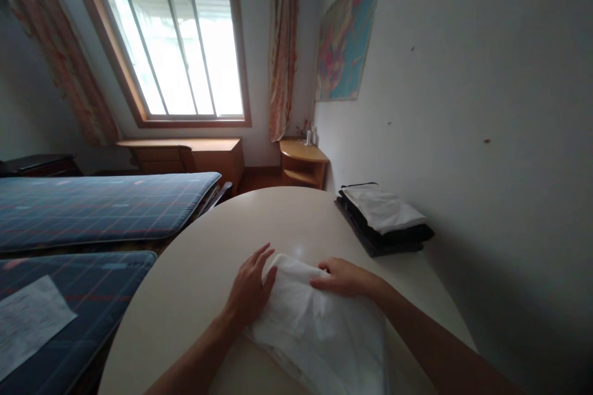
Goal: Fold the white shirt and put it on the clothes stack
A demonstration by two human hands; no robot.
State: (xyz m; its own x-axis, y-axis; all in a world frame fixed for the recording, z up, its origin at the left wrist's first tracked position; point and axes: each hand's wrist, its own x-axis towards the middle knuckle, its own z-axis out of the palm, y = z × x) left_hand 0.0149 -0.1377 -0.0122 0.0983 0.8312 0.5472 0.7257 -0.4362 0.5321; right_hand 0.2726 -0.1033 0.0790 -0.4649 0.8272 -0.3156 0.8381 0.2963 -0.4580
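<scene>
A white piece of folded cloth, perhaps a garment, lies creased on the round cream table in front of me. At its left edge rests my left hand, fingers stretched and apart, the thumb touching the fabric. My right hand is closed at the far right part of the cloth, its thumb and curled fingers pinching the edge. The near end of the cloth runs out of the bottom of the view.
A stack of folded dark and white cloths sits at the table's right, by the wall. Left of the table are blue plaid mattresses, one with a paper sheet on it. Beyond stand a desk and a corner shelf.
</scene>
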